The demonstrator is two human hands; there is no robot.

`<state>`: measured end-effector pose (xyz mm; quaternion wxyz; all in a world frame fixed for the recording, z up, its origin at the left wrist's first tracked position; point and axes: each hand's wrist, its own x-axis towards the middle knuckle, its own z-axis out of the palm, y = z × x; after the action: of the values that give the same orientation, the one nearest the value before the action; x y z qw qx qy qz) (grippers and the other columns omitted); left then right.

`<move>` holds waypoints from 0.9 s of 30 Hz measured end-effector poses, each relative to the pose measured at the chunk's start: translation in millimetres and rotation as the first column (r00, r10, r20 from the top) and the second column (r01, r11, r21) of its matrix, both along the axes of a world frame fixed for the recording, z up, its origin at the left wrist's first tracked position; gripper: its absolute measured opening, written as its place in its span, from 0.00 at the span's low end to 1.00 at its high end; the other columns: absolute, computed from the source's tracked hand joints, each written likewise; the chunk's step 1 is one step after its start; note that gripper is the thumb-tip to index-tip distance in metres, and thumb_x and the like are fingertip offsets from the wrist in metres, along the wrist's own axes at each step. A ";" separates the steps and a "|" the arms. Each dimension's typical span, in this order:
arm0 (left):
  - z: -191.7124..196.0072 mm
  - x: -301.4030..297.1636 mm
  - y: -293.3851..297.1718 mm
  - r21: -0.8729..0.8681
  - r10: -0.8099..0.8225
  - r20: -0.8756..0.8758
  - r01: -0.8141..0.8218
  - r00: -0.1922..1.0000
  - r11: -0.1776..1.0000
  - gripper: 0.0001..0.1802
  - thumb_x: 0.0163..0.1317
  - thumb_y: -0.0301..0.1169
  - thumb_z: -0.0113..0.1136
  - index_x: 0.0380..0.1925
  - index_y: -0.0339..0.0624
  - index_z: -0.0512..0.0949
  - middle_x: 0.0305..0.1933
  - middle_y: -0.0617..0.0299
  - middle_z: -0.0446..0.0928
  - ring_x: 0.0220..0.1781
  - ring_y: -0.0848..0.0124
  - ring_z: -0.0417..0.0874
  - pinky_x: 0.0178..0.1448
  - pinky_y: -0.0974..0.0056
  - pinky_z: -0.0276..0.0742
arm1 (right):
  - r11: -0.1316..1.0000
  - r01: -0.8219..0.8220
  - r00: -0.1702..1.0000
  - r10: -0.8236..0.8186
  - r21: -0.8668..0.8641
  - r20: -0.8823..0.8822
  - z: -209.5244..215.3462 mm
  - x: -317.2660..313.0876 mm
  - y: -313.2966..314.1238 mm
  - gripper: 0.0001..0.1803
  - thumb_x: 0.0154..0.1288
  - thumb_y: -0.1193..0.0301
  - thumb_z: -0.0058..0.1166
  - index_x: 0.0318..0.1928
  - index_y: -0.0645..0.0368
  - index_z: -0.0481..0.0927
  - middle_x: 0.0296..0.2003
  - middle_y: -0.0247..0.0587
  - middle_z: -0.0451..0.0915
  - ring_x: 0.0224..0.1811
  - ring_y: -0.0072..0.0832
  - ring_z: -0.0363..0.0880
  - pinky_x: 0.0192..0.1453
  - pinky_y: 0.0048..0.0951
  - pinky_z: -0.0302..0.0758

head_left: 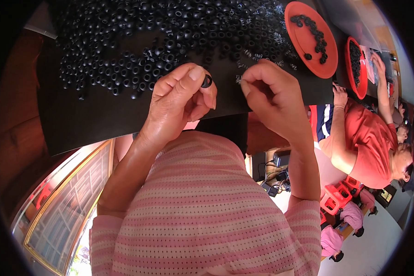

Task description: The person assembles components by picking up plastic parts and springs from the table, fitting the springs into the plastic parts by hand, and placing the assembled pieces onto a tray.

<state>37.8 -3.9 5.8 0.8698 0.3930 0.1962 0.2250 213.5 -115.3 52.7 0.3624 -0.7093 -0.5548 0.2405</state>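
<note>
Between the thumb and curled fingers of my left hand [170, 103] is a small black ring-shaped piece [207, 81], its round opening facing right. To its right, my right hand [280, 99] has thumb and index finger pinched together. A tiny silver coil [238, 79] shows right at those fingertips; whether it is gripped or lies on the table behind cannot be made out. Both hands are above the near edge of the dark table. Beyond them spreads a large pile of similar black ring pieces [124, 69], with small silver coils [255, 56] scattered at its right.
An orange-red dish [294, 46] holding several black pieces sits at the right of the dark tabletop [92, 115]. Farther right is a second red dish [350, 43] full of dark pieces, near a co-worker in a red shirt [368, 142]. Red stools [338, 195] stand behind.
</note>
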 end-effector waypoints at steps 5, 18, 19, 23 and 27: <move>1.3 -3.5 -2.5 0.034 -0.017 -0.065 0.019 0.998 0.999 0.19 0.76 0.43 0.49 0.31 0.41 0.75 0.25 0.65 0.76 0.16 0.83 0.61 0.20 0.76 0.54 | 0.979 -0.191 0.927 0.155 -0.075 -0.341 21.1 -8.9 20.9 0.01 0.60 0.80 0.55 0.32 0.65 0.76 0.23 0.27 0.69 0.24 0.11 0.63 0.27 0.17 0.61; -0.3 -7.1 1.8 0.027 -0.063 -0.026 0.064 0.998 0.998 0.20 0.76 0.45 0.49 0.30 0.42 0.75 0.25 0.65 0.76 0.17 0.84 0.63 0.20 0.76 0.54 | 0.976 -0.205 0.904 0.157 -0.079 -0.398 31.1 -18.4 37.2 0.08 0.67 0.75 0.55 0.33 0.68 0.77 0.23 0.38 0.82 0.27 0.18 0.77 0.31 0.23 0.73; -0.7 -7.2 1.5 0.027 -0.060 -0.024 0.061 0.998 0.998 0.20 0.76 0.45 0.49 0.30 0.42 0.75 0.25 0.65 0.76 0.17 0.84 0.63 0.20 0.76 0.54 | 0.975 -0.207 0.904 0.160 -0.079 -0.396 29.0 -18.2 36.8 0.08 0.67 0.75 0.55 0.33 0.68 0.77 0.23 0.38 0.82 0.27 0.18 0.77 0.31 0.23 0.73; -1.0 -5.1 -0.1 0.002 -0.045 0.008 0.045 0.999 0.999 0.21 0.76 0.45 0.48 0.29 0.42 0.75 0.24 0.64 0.76 0.16 0.83 0.63 0.18 0.76 0.54 | 0.991 -0.109 0.946 0.128 0.077 -0.298 6.0 -19.9 30.7 0.07 0.68 0.73 0.58 0.36 0.65 0.77 0.28 0.38 0.81 0.30 0.20 0.79 0.33 0.24 0.74; -0.8 -5.4 0.5 -0.029 -0.043 0.004 0.043 0.999 0.999 0.20 0.76 0.45 0.49 0.30 0.42 0.76 0.24 0.64 0.76 0.17 0.83 0.64 0.18 0.76 0.54 | 0.945 -0.161 0.987 0.154 0.286 0.047 2.6 -23.7 27.1 0.08 0.63 0.75 0.62 0.40 0.63 0.77 0.29 0.40 0.77 0.28 0.28 0.78 0.31 0.28 0.73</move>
<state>32.4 -3.3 5.0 0.8803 0.3842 0.1892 0.2040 189.8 -88.2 55.3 0.4351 -0.6049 -0.6431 0.1765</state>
